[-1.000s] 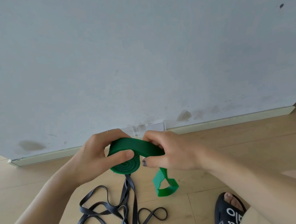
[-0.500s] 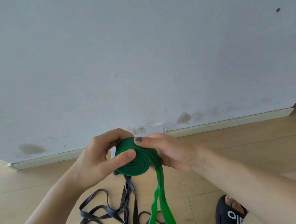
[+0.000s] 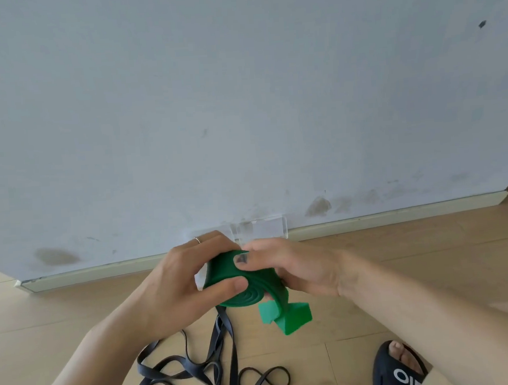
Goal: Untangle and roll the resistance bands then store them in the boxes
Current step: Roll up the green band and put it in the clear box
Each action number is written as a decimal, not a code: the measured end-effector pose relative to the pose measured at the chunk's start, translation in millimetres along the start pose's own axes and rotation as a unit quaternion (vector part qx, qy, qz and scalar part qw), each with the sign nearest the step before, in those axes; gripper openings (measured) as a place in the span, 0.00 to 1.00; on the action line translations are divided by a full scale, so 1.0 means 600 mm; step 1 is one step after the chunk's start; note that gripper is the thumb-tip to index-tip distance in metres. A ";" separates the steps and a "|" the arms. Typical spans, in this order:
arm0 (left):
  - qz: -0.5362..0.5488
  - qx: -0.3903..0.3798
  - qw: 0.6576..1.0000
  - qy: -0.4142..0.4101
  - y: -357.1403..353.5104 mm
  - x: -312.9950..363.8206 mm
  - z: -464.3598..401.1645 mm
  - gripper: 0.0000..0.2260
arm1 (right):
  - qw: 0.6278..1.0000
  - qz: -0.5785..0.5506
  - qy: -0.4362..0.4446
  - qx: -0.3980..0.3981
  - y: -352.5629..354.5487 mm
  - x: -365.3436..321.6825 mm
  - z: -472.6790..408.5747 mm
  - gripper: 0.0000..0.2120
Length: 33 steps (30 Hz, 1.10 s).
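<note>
Green rubber band (image 3: 247,286), soft and springy, is held mid-air as a coil, left hand (image 3: 178,284) gripping its sides, right hand (image 3: 294,270) pinching the outer wrap; the loose tail (image 3: 285,316) needs restraint.

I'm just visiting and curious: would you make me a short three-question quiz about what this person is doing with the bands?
1. True or false: the green band is fully rolled.
2. Which lies tangled on the floor: A) black bands, B) a red band, C) a towel?
3. Which hand's thumb presses the roll's spiral face?

Key
1. False; a short tail hangs loose.
2. A.
3. The left hand; the right hand wraps the outer layer.
</note>
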<state>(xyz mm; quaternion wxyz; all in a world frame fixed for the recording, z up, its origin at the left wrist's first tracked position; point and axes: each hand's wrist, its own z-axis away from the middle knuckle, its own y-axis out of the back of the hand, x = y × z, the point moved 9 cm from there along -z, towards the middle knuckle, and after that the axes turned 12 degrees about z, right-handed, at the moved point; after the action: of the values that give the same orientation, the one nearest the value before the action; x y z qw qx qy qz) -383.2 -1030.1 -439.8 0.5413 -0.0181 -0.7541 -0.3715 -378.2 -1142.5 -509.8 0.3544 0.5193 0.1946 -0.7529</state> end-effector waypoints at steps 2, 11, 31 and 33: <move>-0.032 -0.011 0.999 0.005 -0.001 0.000 -0.001 0.11 | 0.996 0.063 -0.025 0.053 0.016 0.005 -0.004 0.32; -0.042 0.012 0.999 -0.025 0.009 0.010 -0.002 0.07 | 0.998 0.063 0.016 0.014 0.015 -0.013 0.007 0.30; -0.176 -0.033 0.984 0.007 -0.034 0.001 -0.002 0.16 | 0.970 0.207 -0.055 0.118 0.038 0.021 -0.003 0.27; -0.203 -0.030 0.979 -0.007 -0.037 0.005 -0.006 0.17 | 0.964 0.218 -0.054 0.146 0.040 0.022 -0.005 0.27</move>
<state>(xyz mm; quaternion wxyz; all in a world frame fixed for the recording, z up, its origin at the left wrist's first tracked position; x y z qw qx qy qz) -391.4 -1049.6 -448.8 0.4484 0.1158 -0.7344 -0.4961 -361.3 -1161.3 -521.4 0.4406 0.5536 -0.0545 -0.7046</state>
